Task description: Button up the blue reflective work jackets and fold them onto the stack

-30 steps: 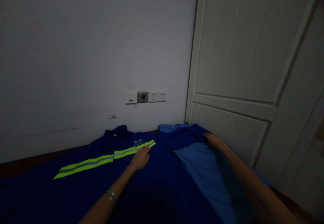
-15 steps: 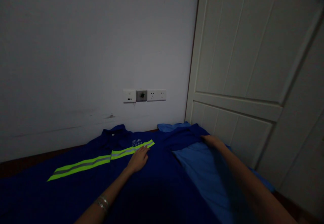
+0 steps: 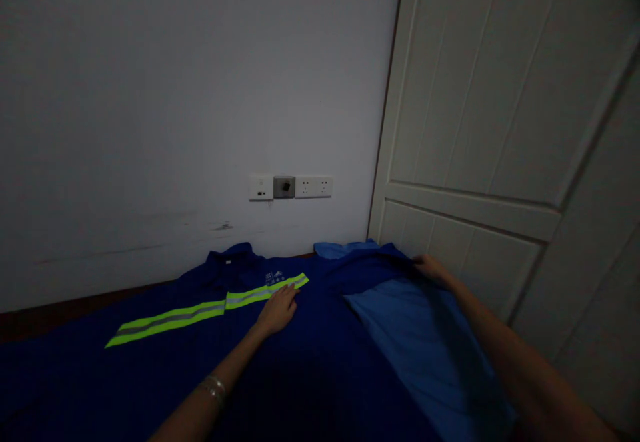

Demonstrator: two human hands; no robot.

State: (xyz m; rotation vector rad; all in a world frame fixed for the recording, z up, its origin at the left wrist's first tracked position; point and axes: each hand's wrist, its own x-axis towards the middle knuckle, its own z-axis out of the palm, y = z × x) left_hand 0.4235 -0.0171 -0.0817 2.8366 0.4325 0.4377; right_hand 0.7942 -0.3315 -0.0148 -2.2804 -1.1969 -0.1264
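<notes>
Here's my left hand (image 3: 277, 310), palm down, fingers slightly spread and gripping nothing, fingertips on the right end of the neon-yellow stripe (image 3: 237, 300), a flat band with a silvery core. The dark blue shirt (image 3: 320, 345) lies spread all around that stripe, matte cloth, its folded collar (image 3: 231, 257) just beyond. Well right of the stripe, my right hand (image 3: 435, 272) is at the end of the slanting sleeve (image 3: 373, 269); whether those fingers pinch cloth, I cannot tell. Paler blue fabric (image 3: 400, 325), softly creased, also shows right of the stripe. Farther past the stripe stand smooth wall (image 3: 150, 109) and grooved, panelled door (image 3: 465, 135).
</notes>
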